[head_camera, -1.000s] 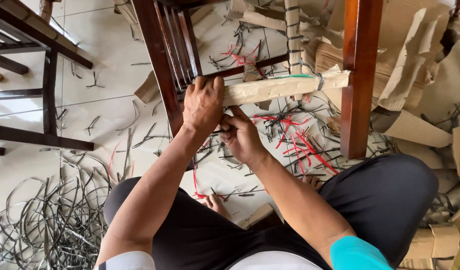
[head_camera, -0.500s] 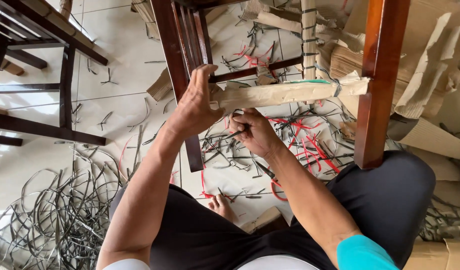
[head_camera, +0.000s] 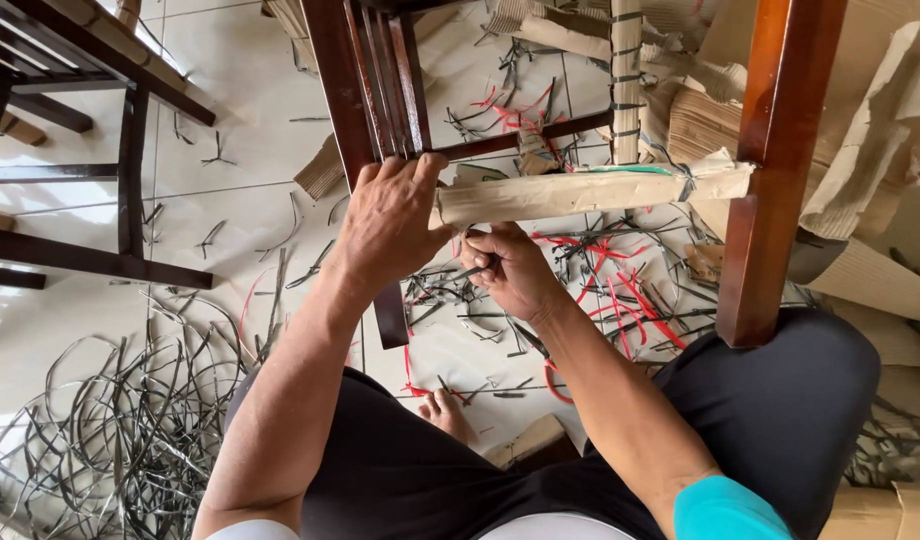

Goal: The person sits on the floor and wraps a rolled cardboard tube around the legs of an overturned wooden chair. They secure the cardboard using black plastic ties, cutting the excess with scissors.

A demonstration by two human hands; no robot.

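Presently the left hand (head_camera: 385, 225) has closed again over the paper-wrapped chair rail (head_camera: 580, 190) at its left end, having lifted briefly; the right hand (head_camera: 510, 270), just beneath, grips a thin dark tool (head_camera: 472, 270), wrapping intact.

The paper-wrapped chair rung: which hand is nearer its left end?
Left. The left hand grips over that end of the paper-wrapped rung beside the chair leg; the right hand sits just below it.
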